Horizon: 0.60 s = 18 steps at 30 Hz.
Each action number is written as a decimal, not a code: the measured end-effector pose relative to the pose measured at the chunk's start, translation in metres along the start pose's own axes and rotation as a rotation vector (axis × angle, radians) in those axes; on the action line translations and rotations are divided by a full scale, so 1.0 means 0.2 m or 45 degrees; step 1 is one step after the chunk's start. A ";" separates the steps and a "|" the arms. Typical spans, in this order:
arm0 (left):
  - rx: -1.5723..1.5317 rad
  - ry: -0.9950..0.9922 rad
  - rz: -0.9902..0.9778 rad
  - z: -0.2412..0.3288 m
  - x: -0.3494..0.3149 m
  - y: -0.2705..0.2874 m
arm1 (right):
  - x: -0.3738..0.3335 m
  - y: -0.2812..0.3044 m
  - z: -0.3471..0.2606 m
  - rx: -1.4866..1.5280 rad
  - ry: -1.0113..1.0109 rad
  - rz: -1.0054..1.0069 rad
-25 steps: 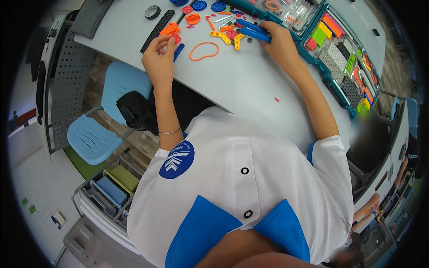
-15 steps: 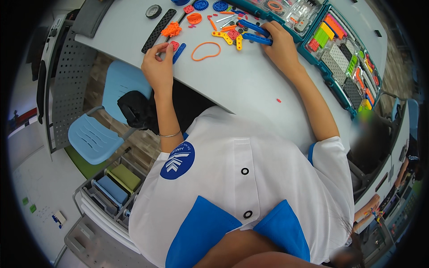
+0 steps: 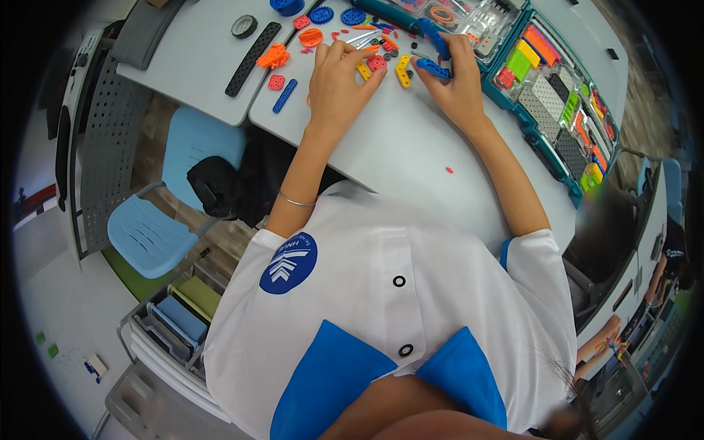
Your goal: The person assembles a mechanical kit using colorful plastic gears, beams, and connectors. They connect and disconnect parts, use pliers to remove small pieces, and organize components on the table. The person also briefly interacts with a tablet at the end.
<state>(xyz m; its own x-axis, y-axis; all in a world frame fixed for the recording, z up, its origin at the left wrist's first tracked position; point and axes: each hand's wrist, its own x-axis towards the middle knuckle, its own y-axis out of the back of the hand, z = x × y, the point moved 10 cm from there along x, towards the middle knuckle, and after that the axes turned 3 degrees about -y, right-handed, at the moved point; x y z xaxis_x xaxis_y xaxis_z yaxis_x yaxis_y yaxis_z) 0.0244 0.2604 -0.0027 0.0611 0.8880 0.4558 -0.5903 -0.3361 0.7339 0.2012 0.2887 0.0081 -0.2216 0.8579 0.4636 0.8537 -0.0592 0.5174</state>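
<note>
My left hand (image 3: 337, 86) is over the small parts, its thumb and fingers closed around a red square connector (image 3: 376, 63). A yellow angled piece (image 3: 364, 71) partly shows beneath those fingers. In my right hand (image 3: 458, 86) is a blue two-armed plastic tool (image 3: 434, 69), like pliers, its arms spread apart. Between the hands a second yellow angled piece (image 3: 403, 71) lies on the table. Left of my left hand are another red square connector (image 3: 276, 82) and a blue perforated bar (image 3: 285, 96). An orange rubber band is mostly hidden under my left hand.
A teal-edged case (image 3: 539, 136) of sorted, colourful building parts lies open at the right. Leftward are a black perforated strip (image 3: 253, 59), a tape roll (image 3: 243, 26) and orange parts (image 3: 273, 56). Blue gears (image 3: 353, 16) are at the back. A blue chair (image 3: 192, 155) stands left.
My left hand has let go of the left red connector and moved right to another one. The blue tool in my right hand has turned and its arms stand wider apart.
</note>
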 end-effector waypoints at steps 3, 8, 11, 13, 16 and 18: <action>0.039 -0.038 0.013 0.02 0.00 -0.01 | 0.00 -0.01 0.01 0.356 -0.081 -0.019; -0.033 -0.113 -0.007 0.03 0.02 -0.02 | 0.00 -0.03 0.00 0.384 0.051 -0.043; -0.106 -0.105 -0.027 0.03 0.00 -0.01 | 0.01 -0.03 0.02 0.390 -0.143 -0.145; -0.428 0.075 0.012 0.04 0.00 0.03 | 0.00 0.00 0.03 0.482 -0.113 -0.055; -0.728 0.229 0.094 0.00 -0.02 0.02 | -0.03 -0.02 0.00 0.726 -0.119 -0.016; -0.879 0.313 0.108 -0.03 -0.03 0.00 | -0.05 -0.06 -0.01 0.845 -0.109 -0.071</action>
<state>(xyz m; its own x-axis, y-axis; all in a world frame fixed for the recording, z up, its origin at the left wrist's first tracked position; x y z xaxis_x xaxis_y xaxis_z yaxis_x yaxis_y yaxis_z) 0.0196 0.2563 -0.0077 -0.1415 0.9396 0.3118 -0.9622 -0.2046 0.1799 0.1922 0.2791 -0.0011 -0.2586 0.8897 0.3762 0.9569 0.2892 -0.0262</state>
